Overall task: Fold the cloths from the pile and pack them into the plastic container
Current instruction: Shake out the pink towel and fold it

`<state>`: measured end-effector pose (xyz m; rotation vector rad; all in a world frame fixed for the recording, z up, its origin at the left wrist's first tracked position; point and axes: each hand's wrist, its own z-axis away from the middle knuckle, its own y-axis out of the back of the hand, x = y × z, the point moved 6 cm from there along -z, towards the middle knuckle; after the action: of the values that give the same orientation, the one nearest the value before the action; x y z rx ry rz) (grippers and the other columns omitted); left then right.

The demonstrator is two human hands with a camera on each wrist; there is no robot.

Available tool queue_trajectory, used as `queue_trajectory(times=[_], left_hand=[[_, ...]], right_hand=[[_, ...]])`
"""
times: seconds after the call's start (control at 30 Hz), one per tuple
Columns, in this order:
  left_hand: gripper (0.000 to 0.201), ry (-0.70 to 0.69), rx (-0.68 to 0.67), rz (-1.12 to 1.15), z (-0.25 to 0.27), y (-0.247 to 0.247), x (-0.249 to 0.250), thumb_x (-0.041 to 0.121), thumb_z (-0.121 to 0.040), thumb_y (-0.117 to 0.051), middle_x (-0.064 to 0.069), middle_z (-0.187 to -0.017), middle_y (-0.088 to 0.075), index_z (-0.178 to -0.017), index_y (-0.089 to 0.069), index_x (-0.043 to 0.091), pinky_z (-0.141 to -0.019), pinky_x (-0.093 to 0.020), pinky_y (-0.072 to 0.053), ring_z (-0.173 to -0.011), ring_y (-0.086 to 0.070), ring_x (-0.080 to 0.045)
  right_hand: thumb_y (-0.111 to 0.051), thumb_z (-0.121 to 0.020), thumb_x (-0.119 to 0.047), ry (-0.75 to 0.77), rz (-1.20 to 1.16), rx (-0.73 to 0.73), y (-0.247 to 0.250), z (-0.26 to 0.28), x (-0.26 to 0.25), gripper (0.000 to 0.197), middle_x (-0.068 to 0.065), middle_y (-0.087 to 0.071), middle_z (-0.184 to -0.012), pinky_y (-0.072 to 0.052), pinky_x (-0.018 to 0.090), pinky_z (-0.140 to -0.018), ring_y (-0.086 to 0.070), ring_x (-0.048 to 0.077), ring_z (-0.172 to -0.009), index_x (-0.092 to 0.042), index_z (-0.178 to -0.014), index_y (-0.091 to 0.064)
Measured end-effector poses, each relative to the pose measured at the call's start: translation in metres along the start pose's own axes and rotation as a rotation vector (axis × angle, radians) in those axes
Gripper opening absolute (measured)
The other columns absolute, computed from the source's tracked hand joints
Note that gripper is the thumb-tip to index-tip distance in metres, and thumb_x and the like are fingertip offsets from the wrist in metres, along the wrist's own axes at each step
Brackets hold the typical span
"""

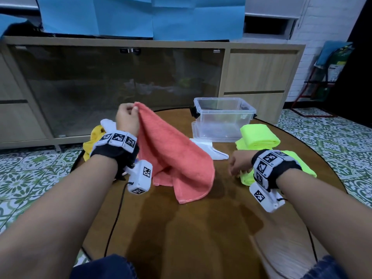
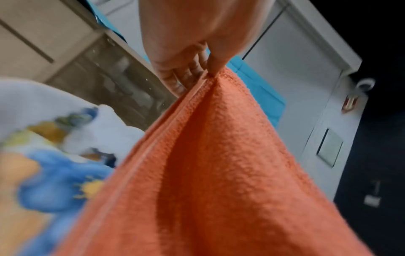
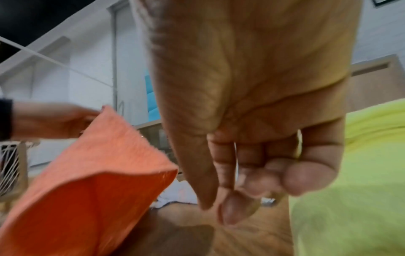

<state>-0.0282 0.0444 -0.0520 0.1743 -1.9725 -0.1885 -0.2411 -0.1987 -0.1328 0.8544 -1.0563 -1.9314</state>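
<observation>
Dim indoor light, soft shadows, wide-angle edge distortion, wrist views motion-blurred

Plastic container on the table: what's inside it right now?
The plastic container looks empty: no folded cloth shows through its clear walls. A white cloth lies in front; the neon green cloths hide its near right corner.

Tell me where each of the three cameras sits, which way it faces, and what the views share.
Head: worn on the head, looking forward and down at the round table; both forearms show.
Left wrist: looks along the left hand pinching the orange towel.
Right wrist: looks along the right hand, fingers loosely curled and holding nothing, beside a neon green cloth.
Shared: the orange towel shows in all three.
</observation>
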Motion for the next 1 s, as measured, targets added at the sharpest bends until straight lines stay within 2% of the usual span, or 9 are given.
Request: queue_trajectory(times=[0.13,0.23,0.33,0.47,0.53,0.67,0.73,0.87,1.0], left_hand=[[0.028,0.02,-0.043,-0.119,0.004,0.007,-0.028,0.016,-0.098,-0.043,-0.018,-0.117,-0.061,-0.119,-0.053,0.0,-0.082,-0.025,-0.039,-0.11,-0.056,-0.029],[0.029,0.026,-0.08,-0.125,0.005,0.006,-0.036,0.016,-0.099,-0.042,-0.02,-0.117,-0.06,-0.121,-0.051,-0.001,-0.082,-0.027,-0.04,-0.109,-0.056,-0.031],[0.029,0.022,-0.114,-0.142,0.006,0.005,-0.037,0.016,-0.099,-0.041,-0.022,-0.114,-0.061,-0.121,-0.052,0.0,-0.084,-0.031,-0.042,-0.107,-0.057,-0.033],[0.027,0.025,-0.163,-0.207,0.012,0.001,-0.038,0.018,-0.098,-0.041,-0.017,-0.111,-0.064,-0.119,-0.054,0.006,-0.094,-0.036,-0.041,-0.107,-0.057,-0.032],[0.026,0.02,-0.18,-0.189,0.014,-0.001,-0.036,0.017,-0.098,-0.041,-0.018,-0.11,-0.063,-0.118,-0.054,0.005,-0.089,-0.03,-0.04,-0.105,-0.057,-0.032],[0.024,-0.004,-0.221,-0.18,0.019,-0.004,-0.035,0.014,-0.098,-0.042,-0.02,-0.108,-0.064,-0.116,-0.055,0.003,-0.079,-0.027,-0.039,-0.102,-0.058,-0.033],[0.024,0.001,-0.247,-0.183,0.019,-0.004,-0.038,0.014,-0.098,-0.042,-0.018,-0.102,-0.063,-0.115,-0.055,0.003,-0.077,-0.026,-0.038,-0.095,-0.057,-0.031],[0.023,-0.001,-0.241,-0.182,0.015,-0.002,-0.041,0.014,-0.099,-0.041,-0.006,-0.087,-0.055,-0.114,-0.055,0.004,-0.074,-0.029,-0.041,-0.081,-0.055,-0.023],[0.02,0.004,-0.234,-0.153,0.012,0.0,-0.043,0.014,-0.098,-0.04,0.001,-0.072,-0.053,-0.114,-0.053,0.01,-0.062,-0.029,-0.042,-0.059,-0.047,-0.013]], right_hand=[[-0.051,-0.096,-0.023,-0.06,-0.435,0.15,0.008,-0.01,0.005,0.024,0.004,-0.06,-0.053,-0.041,0.016,-0.039,-0.05,0.009,-0.033,-0.005,-0.08,-0.054],[-0.042,-0.1,-0.027,-0.098,-0.719,0.125,-0.003,-0.019,-0.011,0.019,0.007,-0.058,-0.056,-0.04,0.015,-0.034,-0.049,0.01,-0.027,-0.008,-0.101,-0.043],[-0.041,-0.1,-0.027,-0.069,-0.73,0.092,-0.023,-0.032,-0.031,0.017,0.009,-0.053,-0.067,-0.042,0.024,-0.043,-0.05,0.016,-0.042,-0.01,-0.105,-0.041],[-0.045,-0.095,-0.019,-0.048,-0.627,0.187,-0.04,-0.046,-0.044,0.019,0.007,-0.048,-0.069,-0.034,0.023,-0.049,-0.04,0.015,-0.052,-0.014,-0.077,-0.046],[-0.046,-0.094,-0.015,-0.043,-0.767,0.191,-0.043,-0.05,-0.048,0.002,0.006,-0.046,-0.069,-0.033,0.023,-0.049,-0.039,0.014,-0.053,-0.015,-0.093,-0.047],[-0.049,-0.095,-0.012,-0.001,-0.929,0.188,-0.043,-0.056,-0.052,0.04,0.003,-0.043,-0.067,-0.035,0.023,-0.046,-0.042,0.013,-0.051,-0.016,-0.134,-0.041],[-0.048,-0.093,-0.003,0.035,-1.008,0.226,-0.041,-0.055,-0.055,0.045,0.002,-0.045,-0.065,-0.035,0.018,-0.039,-0.046,0.008,-0.041,-0.014,-0.137,-0.043],[-0.038,-0.088,0.012,0.033,-1.143,0.166,-0.038,-0.054,-0.062,0.053,0.005,-0.049,-0.076,-0.039,0.015,-0.042,-0.046,0.011,-0.058,-0.005,-0.139,-0.041],[-0.04,-0.084,0.011,0.034,-1.147,0.219,-0.028,-0.049,-0.062,0.046,0.009,-0.045,-0.068,-0.026,0.013,-0.039,-0.041,0.006,-0.037,0.015,-0.129,-0.043]])
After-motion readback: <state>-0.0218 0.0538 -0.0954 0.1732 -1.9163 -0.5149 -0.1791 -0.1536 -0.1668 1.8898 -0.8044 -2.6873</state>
